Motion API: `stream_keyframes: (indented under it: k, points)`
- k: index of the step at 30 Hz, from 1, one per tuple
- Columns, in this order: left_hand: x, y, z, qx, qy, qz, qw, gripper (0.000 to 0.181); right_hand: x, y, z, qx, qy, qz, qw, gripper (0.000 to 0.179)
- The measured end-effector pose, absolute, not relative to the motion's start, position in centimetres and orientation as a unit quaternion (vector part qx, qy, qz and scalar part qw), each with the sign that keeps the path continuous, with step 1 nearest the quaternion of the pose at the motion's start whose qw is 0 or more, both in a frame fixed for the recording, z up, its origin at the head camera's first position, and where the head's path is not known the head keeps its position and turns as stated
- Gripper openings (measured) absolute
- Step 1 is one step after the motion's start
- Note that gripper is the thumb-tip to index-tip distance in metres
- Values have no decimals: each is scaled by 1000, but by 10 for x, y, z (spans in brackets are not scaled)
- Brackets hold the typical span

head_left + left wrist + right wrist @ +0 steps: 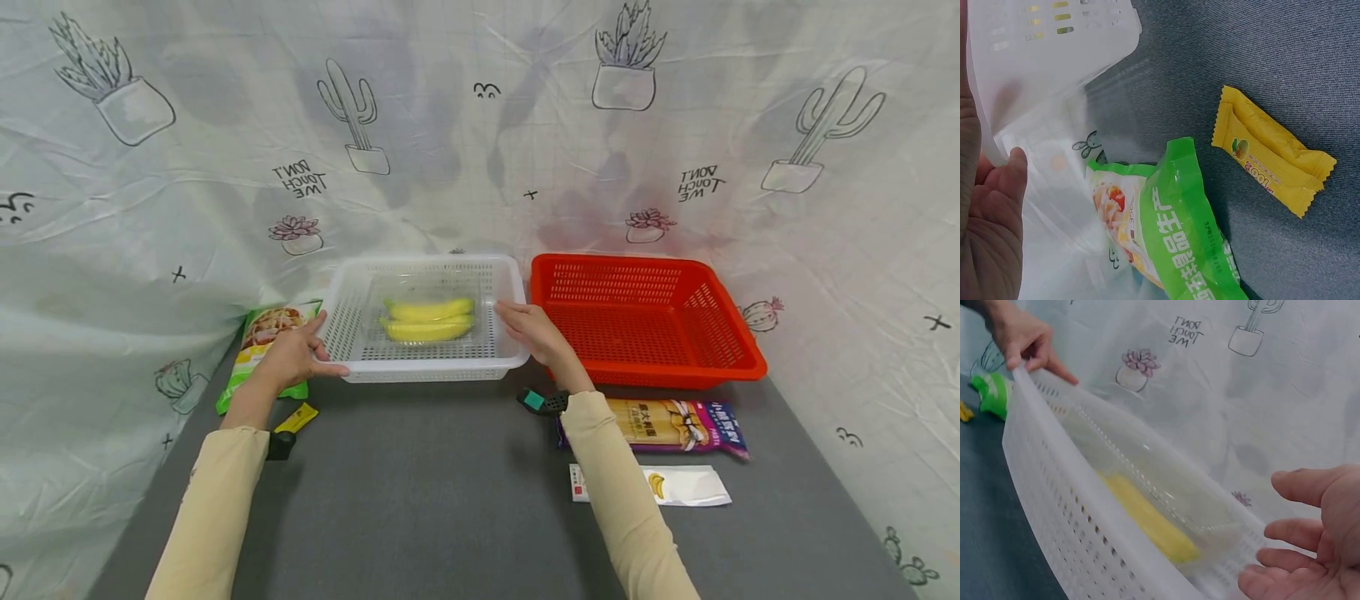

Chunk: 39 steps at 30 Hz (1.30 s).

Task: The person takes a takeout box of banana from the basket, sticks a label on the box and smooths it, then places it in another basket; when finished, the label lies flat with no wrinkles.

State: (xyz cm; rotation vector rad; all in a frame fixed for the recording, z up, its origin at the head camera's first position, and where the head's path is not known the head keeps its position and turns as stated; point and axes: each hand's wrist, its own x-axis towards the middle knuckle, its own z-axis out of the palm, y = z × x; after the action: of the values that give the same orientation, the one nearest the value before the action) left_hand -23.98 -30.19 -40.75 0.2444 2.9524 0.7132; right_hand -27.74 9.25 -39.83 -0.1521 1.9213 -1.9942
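Observation:
A white plastic basket (427,367) with slotted walls stands toward the back. Inside it lie yellow bananas (429,331) in clear plastic packaging (375,310). My left hand (291,357) grips the basket's left end, thumb at the front corner and a finger stretched along the rim; the right wrist view shows this grip too. At the other end, my right hand (534,332) reaches over the right rim. Its fingers (1294,534) are spread and loosely bent, with nothing held between them.
Right of the white basket stands a red basket (648,373). A pasta packet (660,423) and a white banana-print packet (690,487) lie before it. On the left are a green food bag (1185,231) and a small yellow wrapped bar (1272,156). A printed curtain (450,125) hangs behind.

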Motion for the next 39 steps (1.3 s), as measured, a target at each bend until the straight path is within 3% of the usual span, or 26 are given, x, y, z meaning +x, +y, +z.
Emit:
stream_keyframes:
  k: [16,34,37,39]
  points:
    - [-239,-301,-408,97,968,230,39,49,-293,59,-413,28,661,-725,190,59]
    - [-238,-299,-404,81,968,236,41,46,-298,43,-422,33,681,-702,205,66]
    - [-238,-299,-404,77,968,236,39,55,-298,41,-423,32,687,-695,211,68]
    - [-238,-299,-405,74,968,235,39,71,-298,40,-423,31,689,-691,217,71]
